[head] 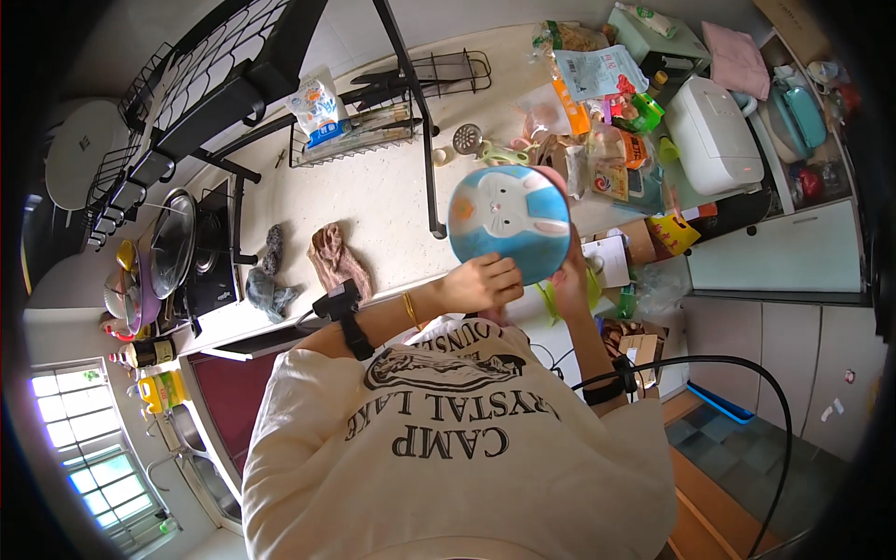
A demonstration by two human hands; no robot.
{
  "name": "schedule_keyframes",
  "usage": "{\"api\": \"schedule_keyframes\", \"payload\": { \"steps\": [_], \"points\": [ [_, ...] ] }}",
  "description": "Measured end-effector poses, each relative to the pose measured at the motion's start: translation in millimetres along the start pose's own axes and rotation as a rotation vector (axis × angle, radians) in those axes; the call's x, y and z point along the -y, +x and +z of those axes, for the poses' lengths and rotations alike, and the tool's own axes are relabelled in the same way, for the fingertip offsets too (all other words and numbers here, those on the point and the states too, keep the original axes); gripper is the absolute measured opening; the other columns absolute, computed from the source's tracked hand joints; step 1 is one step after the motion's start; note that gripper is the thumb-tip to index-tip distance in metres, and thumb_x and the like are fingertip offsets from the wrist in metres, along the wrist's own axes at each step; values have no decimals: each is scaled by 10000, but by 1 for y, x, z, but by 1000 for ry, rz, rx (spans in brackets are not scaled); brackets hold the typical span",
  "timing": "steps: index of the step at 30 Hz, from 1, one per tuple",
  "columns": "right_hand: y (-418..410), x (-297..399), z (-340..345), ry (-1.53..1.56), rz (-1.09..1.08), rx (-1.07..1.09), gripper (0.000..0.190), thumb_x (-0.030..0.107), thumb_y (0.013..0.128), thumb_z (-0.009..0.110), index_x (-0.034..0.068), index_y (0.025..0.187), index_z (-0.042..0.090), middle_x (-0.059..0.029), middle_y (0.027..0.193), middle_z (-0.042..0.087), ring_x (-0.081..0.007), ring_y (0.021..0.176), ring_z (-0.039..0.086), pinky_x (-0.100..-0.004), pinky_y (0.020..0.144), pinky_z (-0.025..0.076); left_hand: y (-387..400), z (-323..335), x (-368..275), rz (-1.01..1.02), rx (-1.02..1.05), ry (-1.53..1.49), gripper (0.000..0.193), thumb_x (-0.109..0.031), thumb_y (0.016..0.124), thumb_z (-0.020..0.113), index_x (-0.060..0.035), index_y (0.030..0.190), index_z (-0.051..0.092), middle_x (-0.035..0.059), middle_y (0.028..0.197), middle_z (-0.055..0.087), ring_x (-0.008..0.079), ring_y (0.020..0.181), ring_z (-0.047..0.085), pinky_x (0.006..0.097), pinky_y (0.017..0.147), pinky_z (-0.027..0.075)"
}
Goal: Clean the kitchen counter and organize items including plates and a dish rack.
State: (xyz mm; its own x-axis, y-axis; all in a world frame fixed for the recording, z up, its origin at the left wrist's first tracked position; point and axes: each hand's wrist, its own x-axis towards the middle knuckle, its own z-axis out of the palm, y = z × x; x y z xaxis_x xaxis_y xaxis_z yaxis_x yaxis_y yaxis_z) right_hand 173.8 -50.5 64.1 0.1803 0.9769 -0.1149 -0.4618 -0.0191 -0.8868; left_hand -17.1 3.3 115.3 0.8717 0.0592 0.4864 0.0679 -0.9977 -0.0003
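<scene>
A blue round plate (514, 259) with a painted white rabbit is held up over the front of the counter, its decorated face towards me. My right hand (572, 269) grips its right rim, partly hidden behind it. My left hand (483, 283), a gold bracelet at the wrist, has its fingers curled against the near-left rim. Whether these fingers grip the rim or something under them is hidden.
A black metal rack (427, 140) stands on the counter (392, 245). A brown cloth (336, 255) and a grey cloth (268, 294) lie left. Bagged food (609, 154) and a white rice cooker (714, 136) crowd the right. A black cable (759, 385) loops from my right forearm.
</scene>
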Motion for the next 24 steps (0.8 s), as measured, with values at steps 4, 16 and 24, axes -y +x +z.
{"api": "schedule_keyframes", "payload": {
  "steps": [4, 16, 24],
  "points": [
    [2, -35, -4, -32, 185, -1, 595, 67, 848, 344, 130, 1406, 146, -56, 1356, 356, -182, 1075, 520, -357, 725, 530, -29, 18, -1, -81, 59, -108, 176, -150, 633, 571, -85, 794, 543, 16, 852, 512, 159, 802, 504, 266, 677, 423],
    [26, -58, -12, -47, 339, 13, 635, 42, 818, 390, 162, 1393, 147, -63, 1338, 385, -235, 963, 590, -391, 697, 538, -55, 58, 5, -183, 91, -83, 131, -159, 682, 543, -98, 796, 521, 19, 817, 476, 163, 778, 502, 270, 648, 451],
    [51, -64, -14, -51, 302, -77, 553, 90, 831, 429, 170, 1345, 242, -100, 1133, 529, -217, 770, 631, -351, 608, 554, -53, 75, 27, -174, 93, -28, 172, -154, 687, 542, -85, 843, 539, 26, 831, 489, 170, 792, 514, 275, 643, 462]
  ]
}}
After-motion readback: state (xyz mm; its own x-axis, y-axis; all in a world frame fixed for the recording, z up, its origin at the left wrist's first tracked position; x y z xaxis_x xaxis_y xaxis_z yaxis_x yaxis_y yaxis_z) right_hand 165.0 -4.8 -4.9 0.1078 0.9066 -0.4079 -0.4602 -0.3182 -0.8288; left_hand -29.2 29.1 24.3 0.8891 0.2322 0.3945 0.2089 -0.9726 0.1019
